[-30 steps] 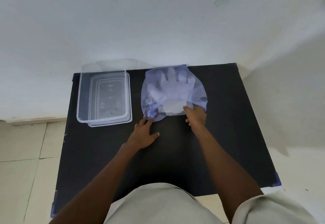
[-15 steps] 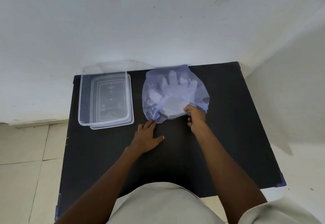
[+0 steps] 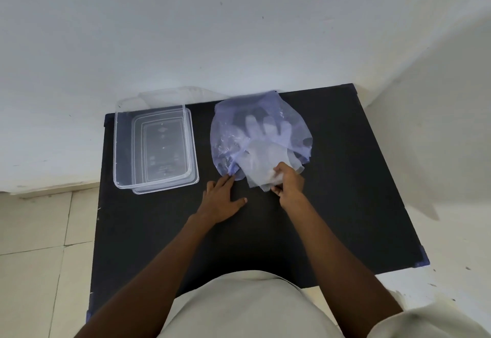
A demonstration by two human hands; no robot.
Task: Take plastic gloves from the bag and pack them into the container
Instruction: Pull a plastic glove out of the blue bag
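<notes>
A bluish see-through bag (image 3: pixel 225 135) lies on the black table (image 3: pixel 345 178) at the back middle, with clear plastic gloves (image 3: pixel 261 162) showing through it. The cuff end of the gloves sticks out of the bag's near opening. My right hand (image 3: pixel 288 182) pinches that cuff end. My left hand (image 3: pixel 221 199) lies flat on the table, its fingertips pressing the bag's near left corner. A clear rectangular container (image 3: pixel 152 143) stands open and empty to the left of the bag.
The container sits on its clear lid (image 3: pixel 195 178), whose edge shows along the near and right sides. A white wall rises just behind the table. Tiled floor lies to the left, and the table's right half is bare black surface.
My right hand has drawn the gloves' cuff end toward me, partly out of the bag. My left hand has stayed on the bag's corner.
</notes>
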